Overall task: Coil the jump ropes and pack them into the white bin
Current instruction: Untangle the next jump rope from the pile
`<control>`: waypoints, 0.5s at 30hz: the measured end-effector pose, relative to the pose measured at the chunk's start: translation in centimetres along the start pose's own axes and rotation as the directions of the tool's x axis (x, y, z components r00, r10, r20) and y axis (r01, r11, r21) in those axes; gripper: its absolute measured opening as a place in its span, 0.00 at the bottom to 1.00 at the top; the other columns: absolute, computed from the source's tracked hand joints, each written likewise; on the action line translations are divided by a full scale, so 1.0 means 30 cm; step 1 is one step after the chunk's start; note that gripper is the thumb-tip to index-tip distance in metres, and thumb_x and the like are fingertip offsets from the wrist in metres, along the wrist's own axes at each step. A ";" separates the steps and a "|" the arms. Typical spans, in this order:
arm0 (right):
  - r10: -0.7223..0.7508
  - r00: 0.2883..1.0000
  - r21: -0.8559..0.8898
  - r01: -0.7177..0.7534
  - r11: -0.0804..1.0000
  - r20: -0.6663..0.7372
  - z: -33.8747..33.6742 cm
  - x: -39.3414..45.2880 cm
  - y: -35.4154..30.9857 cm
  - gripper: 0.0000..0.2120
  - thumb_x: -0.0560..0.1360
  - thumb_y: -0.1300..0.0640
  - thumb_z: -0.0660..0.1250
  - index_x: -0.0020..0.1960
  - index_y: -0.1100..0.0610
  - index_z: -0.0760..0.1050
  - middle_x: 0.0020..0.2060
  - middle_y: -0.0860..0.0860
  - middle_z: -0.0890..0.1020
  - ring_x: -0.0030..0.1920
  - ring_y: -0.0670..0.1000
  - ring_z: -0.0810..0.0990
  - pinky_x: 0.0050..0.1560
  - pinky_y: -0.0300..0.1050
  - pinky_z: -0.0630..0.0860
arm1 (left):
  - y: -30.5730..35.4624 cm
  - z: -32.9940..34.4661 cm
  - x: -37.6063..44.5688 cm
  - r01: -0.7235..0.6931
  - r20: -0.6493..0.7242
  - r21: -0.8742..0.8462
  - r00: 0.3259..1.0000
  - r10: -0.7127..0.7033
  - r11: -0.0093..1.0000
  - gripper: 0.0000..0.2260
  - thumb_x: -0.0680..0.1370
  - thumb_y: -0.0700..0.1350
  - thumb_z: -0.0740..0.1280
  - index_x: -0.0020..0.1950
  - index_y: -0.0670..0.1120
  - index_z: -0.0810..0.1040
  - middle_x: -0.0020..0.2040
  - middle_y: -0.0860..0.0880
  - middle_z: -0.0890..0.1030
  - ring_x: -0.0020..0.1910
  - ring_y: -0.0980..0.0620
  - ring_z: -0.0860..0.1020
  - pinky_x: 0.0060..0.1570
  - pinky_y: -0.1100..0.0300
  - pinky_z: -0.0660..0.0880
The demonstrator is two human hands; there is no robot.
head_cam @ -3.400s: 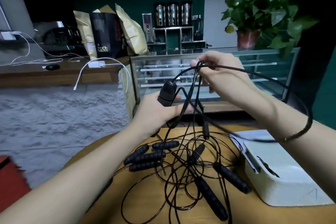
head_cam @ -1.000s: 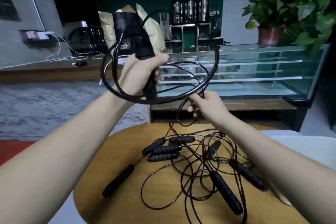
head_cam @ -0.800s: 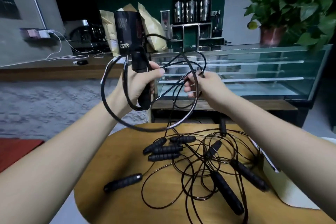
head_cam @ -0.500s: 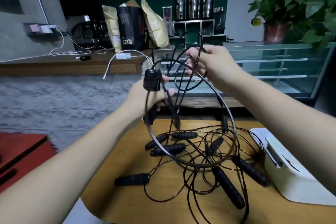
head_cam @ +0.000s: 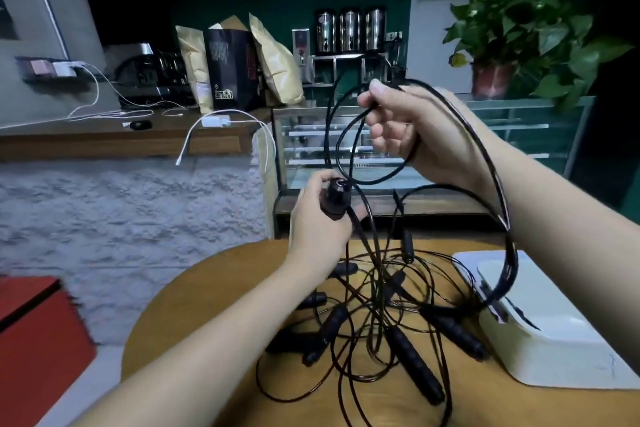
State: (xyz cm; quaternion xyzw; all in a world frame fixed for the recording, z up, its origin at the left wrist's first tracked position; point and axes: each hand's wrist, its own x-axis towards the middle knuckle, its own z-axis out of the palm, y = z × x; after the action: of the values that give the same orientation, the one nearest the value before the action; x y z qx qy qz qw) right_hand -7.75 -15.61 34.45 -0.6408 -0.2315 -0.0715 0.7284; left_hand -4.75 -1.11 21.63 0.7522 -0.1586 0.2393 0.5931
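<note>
My left hand (head_cam: 317, 218) is shut on a black jump rope handle (head_cam: 335, 198), held upright above the round wooden table (head_cam: 207, 291). My right hand (head_cam: 412, 128) is higher and to the right, pinching loops of the same black rope cord (head_cam: 485, 149). One wide loop of it hangs over my right forearm down to the white bin (head_cam: 554, 333). Below my hands, a tangle of black jump ropes (head_cam: 377, 326) with several black handles lies on the table. The white bin sits at the table's right side, partly hidden by my right arm.
A glass display case (head_cam: 519, 135) stands right behind the table. A wooden counter (head_cam: 104, 142) at the left carries bags, white cables and a coffee machine. A potted plant (head_cam: 519, 42) stands on the case. A red object (head_cam: 38, 333) is at the lower left.
My left hand has come down from head height to just above the table with the handle. My right hand rose with gathered loops, and a wide loop now drapes over my right forearm.
</note>
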 end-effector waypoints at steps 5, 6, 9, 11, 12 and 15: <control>0.073 0.997 0.101 -0.072 0.992 -0.004 -0.056 -0.073 0.027 0.10 0.81 0.52 0.64 0.49 0.58 0.80 0.34 0.49 0.77 0.31 0.44 0.75 0.32 0.34 0.75 | -0.028 0.058 0.012 -0.067 0.026 0.015 0.997 0.067 0.998 0.20 0.73 0.33 0.69 0.51 0.59 0.72 0.41 0.60 0.79 0.42 0.53 0.76 0.41 0.56 0.73; 0.079 0.997 0.123 -0.076 0.990 -0.018 -0.071 -0.083 0.036 0.10 0.80 0.52 0.65 0.50 0.58 0.80 0.34 0.49 0.77 0.31 0.44 0.76 0.32 0.34 0.76 | -0.035 0.068 0.010 -0.071 0.034 0.018 0.997 0.070 0.997 0.18 0.75 0.35 0.70 0.49 0.59 0.72 0.39 0.60 0.79 0.40 0.54 0.76 0.40 0.56 0.73; 0.077 0.995 0.170 -0.065 0.983 -0.067 -0.135 -0.107 0.069 0.09 0.80 0.52 0.65 0.52 0.57 0.81 0.36 0.48 0.79 0.34 0.44 0.77 0.35 0.35 0.77 | -0.026 0.100 0.015 -0.039 0.037 -0.027 0.999 0.040 0.999 0.17 0.78 0.36 0.70 0.45 0.60 0.74 0.35 0.58 0.80 0.37 0.50 0.79 0.40 0.55 0.75; 0.089 0.991 0.191 -0.068 0.979 -0.101 -0.181 -0.120 0.108 0.10 0.80 0.53 0.64 0.54 0.56 0.81 0.36 0.48 0.80 0.36 0.45 0.80 0.37 0.37 0.79 | 0.001 0.116 0.034 0.092 0.070 -0.261 0.995 -0.076 0.961 0.11 0.78 0.37 0.69 0.43 0.53 0.76 0.35 0.52 0.80 0.32 0.47 0.78 0.36 0.53 0.73; 0.096 0.986 0.207 -0.068 0.976 -0.133 -0.200 -0.123 0.134 0.10 0.81 0.53 0.64 0.55 0.56 0.81 0.36 0.48 0.81 0.36 0.46 0.81 0.38 0.37 0.80 | 0.017 0.114 0.043 0.152 0.110 -0.349 0.987 -0.121 0.925 0.06 0.78 0.39 0.69 0.44 0.49 0.76 0.35 0.49 0.80 0.31 0.47 0.76 0.33 0.55 0.73; 0.127 0.961 0.345 -0.035 0.938 -0.246 -0.243 -0.117 0.204 0.10 0.82 0.55 0.62 0.54 0.58 0.80 0.35 0.49 0.82 0.35 0.46 0.82 0.39 0.37 0.81 | 0.060 0.102 0.052 0.244 0.253 -0.382 0.955 -0.153 0.891 0.03 0.80 0.38 0.68 0.52 0.39 0.75 0.36 0.44 0.81 0.28 0.50 0.78 0.25 0.63 0.72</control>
State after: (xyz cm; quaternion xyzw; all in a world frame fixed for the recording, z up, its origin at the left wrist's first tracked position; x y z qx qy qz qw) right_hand -6.60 -22.30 26.90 -0.5002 -0.1145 -0.0851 0.8541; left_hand -3.86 -4.44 23.42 0.6452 -0.1903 0.0554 0.7379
